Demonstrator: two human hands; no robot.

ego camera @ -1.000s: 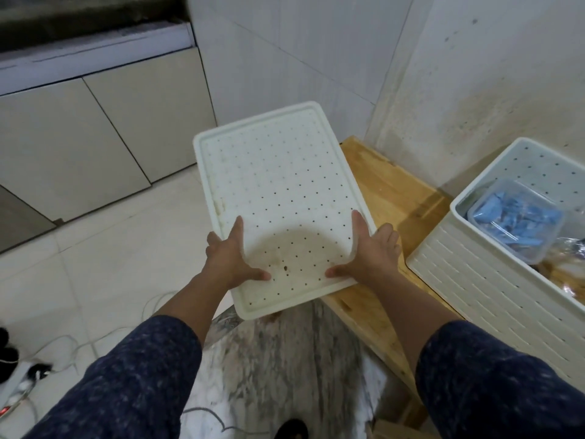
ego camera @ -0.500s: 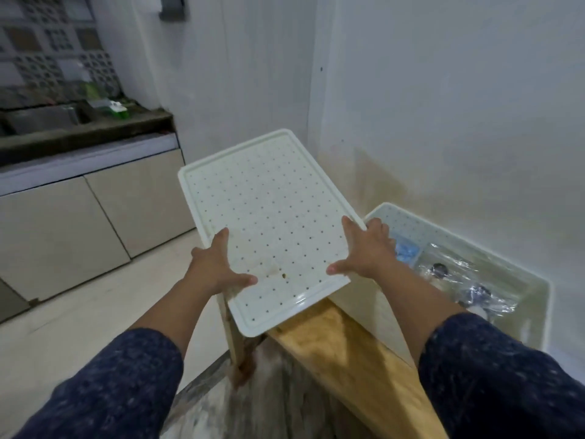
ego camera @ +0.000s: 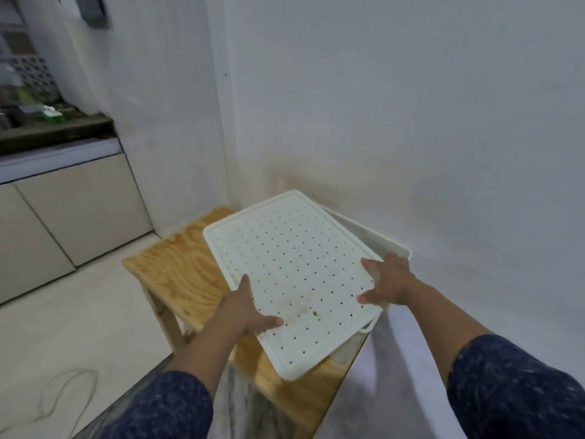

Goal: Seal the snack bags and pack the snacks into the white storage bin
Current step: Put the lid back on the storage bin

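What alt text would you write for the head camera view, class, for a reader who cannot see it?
Two hands, left hand and right hand, hold a white perforated lid by its side edges, skewed over a white storage bin. The bin sits on a wooden table in a white-walled corner.

You are standing at a plywood bench [ego camera: 177, 264] that is sitting in the wall corner on a pale tiled floor [ego camera: 79, 312], with the white storage bin [ego camera: 395, 245] resting on its right part.

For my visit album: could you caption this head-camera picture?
Both hands, left and right, hold a perforated white lid over the white storage bin on a wooden table.
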